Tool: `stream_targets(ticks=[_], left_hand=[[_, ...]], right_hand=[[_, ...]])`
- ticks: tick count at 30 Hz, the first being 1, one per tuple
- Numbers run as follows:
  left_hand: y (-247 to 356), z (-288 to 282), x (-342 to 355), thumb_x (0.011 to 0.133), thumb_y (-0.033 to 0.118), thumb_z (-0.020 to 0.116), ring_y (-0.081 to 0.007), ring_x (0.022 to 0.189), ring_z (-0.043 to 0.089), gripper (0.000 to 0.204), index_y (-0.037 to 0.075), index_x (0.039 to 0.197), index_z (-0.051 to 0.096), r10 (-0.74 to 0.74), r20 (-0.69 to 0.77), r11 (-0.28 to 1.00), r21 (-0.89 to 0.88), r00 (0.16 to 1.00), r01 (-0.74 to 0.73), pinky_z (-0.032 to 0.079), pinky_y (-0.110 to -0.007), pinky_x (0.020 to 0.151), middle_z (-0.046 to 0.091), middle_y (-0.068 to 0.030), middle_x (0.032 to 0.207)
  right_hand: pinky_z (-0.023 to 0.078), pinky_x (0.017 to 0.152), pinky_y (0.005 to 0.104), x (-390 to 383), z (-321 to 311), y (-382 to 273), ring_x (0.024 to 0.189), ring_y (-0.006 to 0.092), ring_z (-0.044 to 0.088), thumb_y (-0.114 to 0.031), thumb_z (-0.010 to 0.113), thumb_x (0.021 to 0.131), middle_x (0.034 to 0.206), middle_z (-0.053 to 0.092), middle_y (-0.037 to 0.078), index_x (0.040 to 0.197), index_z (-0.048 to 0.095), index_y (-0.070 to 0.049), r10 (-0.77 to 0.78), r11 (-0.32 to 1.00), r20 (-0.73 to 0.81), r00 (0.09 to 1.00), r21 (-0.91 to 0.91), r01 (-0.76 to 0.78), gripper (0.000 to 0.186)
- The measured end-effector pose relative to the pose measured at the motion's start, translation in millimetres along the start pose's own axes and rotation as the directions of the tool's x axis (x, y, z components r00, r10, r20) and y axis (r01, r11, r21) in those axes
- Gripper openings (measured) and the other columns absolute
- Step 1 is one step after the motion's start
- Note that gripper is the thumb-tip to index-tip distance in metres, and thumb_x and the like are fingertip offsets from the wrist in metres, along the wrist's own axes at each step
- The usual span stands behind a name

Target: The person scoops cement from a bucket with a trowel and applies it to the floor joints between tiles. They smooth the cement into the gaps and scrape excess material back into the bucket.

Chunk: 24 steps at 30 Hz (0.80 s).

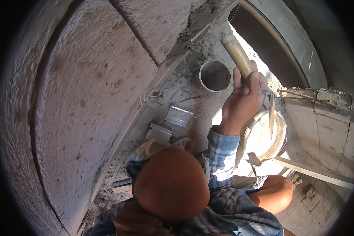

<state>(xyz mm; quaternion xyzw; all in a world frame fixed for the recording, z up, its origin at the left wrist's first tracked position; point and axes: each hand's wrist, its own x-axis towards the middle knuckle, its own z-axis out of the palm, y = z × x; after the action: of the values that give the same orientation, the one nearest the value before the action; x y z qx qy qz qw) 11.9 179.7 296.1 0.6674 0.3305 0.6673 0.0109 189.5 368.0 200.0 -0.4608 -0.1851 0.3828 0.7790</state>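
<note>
Wall (98, 78), rough and pale, spans 8 to 11 o'clock; bucket (245, 142) stands at 3 o'clock; grey round container (202, 82) sits between 1 and 2; right hand (243, 100), between 2 and 3, grips a wooden-handled tool (238, 57), its handle pointing toward 1, narrow end over the bucket; left hand, cannot tell

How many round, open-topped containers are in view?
2: a grey container to the upper left of the right hand, a sunlit container to its lower right. Others may be hidden.
</note>
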Motion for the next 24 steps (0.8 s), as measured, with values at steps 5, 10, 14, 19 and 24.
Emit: stream_targets(ticks=[5, 10, 14, 19, 24], left_hand=[[3.0, -10.0, -7.3, 0.075, 0.028, 0.076, -0.0091, 0.072, 0.052, 0.007, 0.026, 0.070, 0.071, -0.177, 0.058, 0.971, -0.150, 0.982, 0.184, 0.047, -0.026, 0.063, 0.063, 0.0115, 0.074], [2.2, -6.2, -7.0, 0.074, 0.026, 0.076, -0.0095, 0.072, 0.051, 0.006, 0.025, 0.071, 0.072, -0.176, 0.054, 0.967, -0.177, 0.983, 0.183, 0.047, -0.025, 0.060, 0.063, 0.0107, 0.074], [-5.6, -5.9, -3.9, 0.074, 0.025, 0.077, -0.0092, 0.072, 0.051, 0.006, 0.023, 0.071, 0.072, -0.129, 0.093, 0.958, -0.245, 0.987, 0.148, 0.046, -0.025, 0.058, 0.062, 0.0096, 0.073], [1.2, -10.2, -1.8, 0.073, 0.023, 0.079, -0.0098, 0.069, 0.052, 0.010, 0.023, 0.068, 0.070, -0.226, 0.131, 0.940, -0.229, 0.965, 0.252, 0.045, -0.025, 0.057, 0.061, 0.0087, 0.072], [-2.1, 3.6, 2.0, 0.070, 0.025, 0.081, -0.0131, 0.062, 0.052, 0.012, 0.023, 0.068, 0.069, -0.109, -0.038, 0.994, -0.032, 0.993, 0.107, 0.045, -0.027, 0.055, 0.060, 0.0076, 0.071]], right_hand=[[0.060, 0.086, 0.0379, 8.5, 3.7, -4.8, 0.110, 0.0300, 0.062, -0.010, 0.052, 0.098, 0.126, 0.055, 0.025, 0.119, 0.045, 0.004, -0.162, 0.984, -0.080, 0.984, 0.055, 0.167, 0.026], [0.056, 0.096, 0.0387, -2.1, 19.4, 8.4, 0.119, 0.0290, 0.056, -0.016, 0.051, 0.100, 0.132, 0.051, 0.025, 0.118, 0.044, 0.002, -0.108, 0.994, -0.016, 0.994, 0.025, 0.108, 0.026], [0.058, 0.091, 0.0376, -2.5, 20.5, 15.6, 0.117, 0.0291, 0.059, -0.016, 0.053, 0.099, 0.130, 0.053, 0.024, 0.116, 0.045, 0.000, -0.025, 1.000, 0.088, 0.996, 0.015, 0.024, 0.024], [0.058, 0.091, 0.0379, 0.9, 9.3, 7.1, 0.115, 0.0282, 0.060, -0.016, 0.052, 0.100, 0.131, 0.053, 0.024, 0.119, 0.046, 0.003, -0.067, 0.997, 0.005, 0.998, -0.036, 0.067, 0.028], [0.058, 0.091, 0.0370, 2.5, 4.1, -1.9, 0.113, 0.0285, 0.061, -0.013, 0.053, 0.099, 0.129, 0.054, 0.024, 0.119, 0.045, 0.005, -0.120, 0.993, -0.028, 0.992, -0.018, 0.120, 0.028]])
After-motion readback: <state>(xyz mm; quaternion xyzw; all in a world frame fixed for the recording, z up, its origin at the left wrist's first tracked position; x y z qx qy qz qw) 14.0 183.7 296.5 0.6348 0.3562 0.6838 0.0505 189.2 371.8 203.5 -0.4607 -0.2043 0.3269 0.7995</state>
